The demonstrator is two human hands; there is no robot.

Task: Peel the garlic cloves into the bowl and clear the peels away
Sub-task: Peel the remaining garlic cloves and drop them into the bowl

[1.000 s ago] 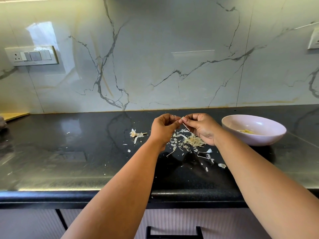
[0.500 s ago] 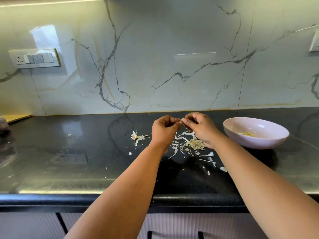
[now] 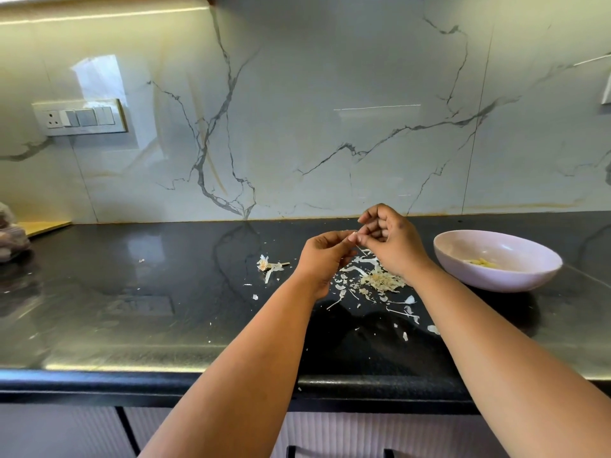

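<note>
Both hands meet above the black counter. My left hand [image 3: 325,254] pinches a small garlic clove [image 3: 353,235] at its fingertips; most of the clove is hidden. My right hand [image 3: 391,241] has its fingers curled and its thumb and forefinger pinch a thin strip of peel [image 3: 361,250] at the clove. Below the hands lies a heap of garlic peels [image 3: 380,280] with scraps spread around it. A pale pink bowl [image 3: 529,276] stands to the right with a few peeled cloves [image 3: 483,262] inside.
A garlic stem with loose skin [image 3: 268,266] lies left of the hands. The counter's front edge [image 3: 132,378] runs below my forearms. A switch panel [image 3: 81,117] is on the marble wall. A bundled object [image 3: 10,236] sits at the far left.
My right hand has lifted and drawn slightly away from the left, pulling a strip of peel off the clove. The view has shifted a little.
</note>
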